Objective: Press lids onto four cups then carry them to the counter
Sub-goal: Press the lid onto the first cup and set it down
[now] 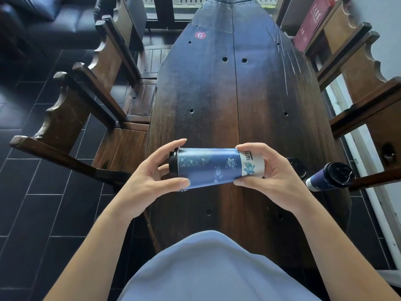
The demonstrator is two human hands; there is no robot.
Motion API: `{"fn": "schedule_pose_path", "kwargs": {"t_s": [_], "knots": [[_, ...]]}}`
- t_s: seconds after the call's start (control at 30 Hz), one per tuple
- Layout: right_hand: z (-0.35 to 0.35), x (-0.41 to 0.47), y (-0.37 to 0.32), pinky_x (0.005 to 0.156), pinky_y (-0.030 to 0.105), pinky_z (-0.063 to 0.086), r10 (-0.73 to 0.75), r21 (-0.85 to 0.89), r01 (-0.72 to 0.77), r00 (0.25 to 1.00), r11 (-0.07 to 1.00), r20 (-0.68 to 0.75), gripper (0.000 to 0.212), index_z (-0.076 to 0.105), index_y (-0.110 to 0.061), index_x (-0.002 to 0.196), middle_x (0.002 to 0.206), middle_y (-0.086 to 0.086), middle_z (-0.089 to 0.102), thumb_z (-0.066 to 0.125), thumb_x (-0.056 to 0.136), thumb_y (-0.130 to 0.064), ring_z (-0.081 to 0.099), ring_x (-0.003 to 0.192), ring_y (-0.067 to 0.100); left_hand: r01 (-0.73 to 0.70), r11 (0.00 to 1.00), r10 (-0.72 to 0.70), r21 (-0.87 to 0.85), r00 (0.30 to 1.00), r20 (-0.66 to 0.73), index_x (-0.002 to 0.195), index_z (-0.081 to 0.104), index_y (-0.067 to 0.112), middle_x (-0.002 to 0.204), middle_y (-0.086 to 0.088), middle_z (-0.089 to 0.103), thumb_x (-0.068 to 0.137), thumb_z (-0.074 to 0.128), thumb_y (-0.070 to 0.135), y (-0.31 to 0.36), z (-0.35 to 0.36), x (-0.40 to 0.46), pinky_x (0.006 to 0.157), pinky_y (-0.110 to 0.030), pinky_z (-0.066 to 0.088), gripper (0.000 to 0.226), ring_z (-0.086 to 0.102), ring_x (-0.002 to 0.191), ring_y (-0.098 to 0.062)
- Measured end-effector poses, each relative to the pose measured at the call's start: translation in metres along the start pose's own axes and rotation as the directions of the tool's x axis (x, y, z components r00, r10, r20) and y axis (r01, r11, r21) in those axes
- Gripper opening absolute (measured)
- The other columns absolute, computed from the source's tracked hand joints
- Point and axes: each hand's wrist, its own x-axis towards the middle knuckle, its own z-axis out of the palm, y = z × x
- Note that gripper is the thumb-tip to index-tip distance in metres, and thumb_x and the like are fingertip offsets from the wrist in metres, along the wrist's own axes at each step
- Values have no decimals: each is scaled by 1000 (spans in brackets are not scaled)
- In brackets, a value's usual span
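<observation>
A tall blue patterned paper cup (213,168) with a white base band lies sideways in the air above the long dark wooden table (227,94). A black lid (173,162) sits on its left end. My left hand (149,179) grips the lid end, thumb below and fingers over the rim. My right hand (267,172) grips the white base end. At the right, a second blue cup with a black lid (331,175) stands on the table. Behind my right hand shows the black lid of another cup (296,167), mostly hidden.
Wooden chairs (86,118) line the table's left side, and more chairs (364,101) stand on the right. A red round sticker with the number 6 (200,35) marks the far tabletop. Dark floor tiles (43,203) lie to the left. A red box (312,22) rests far right.
</observation>
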Motion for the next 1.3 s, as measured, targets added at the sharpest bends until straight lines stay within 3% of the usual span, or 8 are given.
{"fn": "schedule_pose_path", "kwargs": {"t_s": [0.17,0.33,0.57,0.73,0.97,1.1,1.17,1.3], "knots": [[1,-1,1,83,28,61,28,30,-28,1000,999,6,60,58,-25,133,125,-12,61,84,79,-23,57,126,21,-62,998,62,26,998,2,144,62,33,157,0,53,73,98,36,2,-1,-1,99,-45,60,80,58,137,-31],[1,-2,0,88,32,60,18,0,-18,1000,1000,-3,67,56,-24,136,129,-8,60,86,76,-26,55,128,24,-23,1000,24,21,999,-46,142,63,36,133,4,67,80,88,30,3,1,1,81,-41,65,67,70,115,-24],[-2,0,-1,87,32,61,-4,-32,4,1000,999,-11,61,59,-36,131,129,-10,59,85,78,-21,54,127,20,82,997,-82,8,997,0,149,53,47,135,9,64,77,90,57,2,1,1,80,-54,66,82,70,122,-30],[1,1,-1,87,29,60,15,-24,-15,1000,1000,-21,61,58,-33,131,124,-16,61,84,76,-36,56,125,18,-66,993,64,94,998,20,146,60,39,152,6,56,72,97,27,-1,-1,1,101,-45,60,83,58,136,-29],[0,2,1,88,34,61,27,-13,-27,999,1000,-18,65,57,-24,134,127,-9,61,85,77,-26,56,125,24,-92,992,95,92,995,-28,128,71,35,150,5,57,74,91,23,2,2,2,92,-41,62,58,58,133,-25],[-1,3,0,88,33,61,11,-49,-12,1000,999,-15,66,56,-35,135,138,-3,55,86,76,-31,53,129,25,-43,995,47,90,998,-50,135,68,37,136,5,64,77,88,31,2,3,3,80,-37,64,61,66,118,-24],[-2,3,1,90,33,60,9,-91,-11,1000,996,-20,64,58,-42,132,141,-6,53,86,77,-28,50,133,23,-23,994,27,103,999,-38,139,65,39,138,6,64,77,89,35,1,2,3,83,-41,65,66,65,122,-26],[-2,3,4,91,35,60,0,-75,-2,1000,997,-20,60,60,-29,132,134,-3,58,87,79,-22,54,127,26,-31,998,32,60,999,-11,149,57,41,150,4,59,71,98,41,0,0,3,97,-43,62,88,61,133,-30]]}}
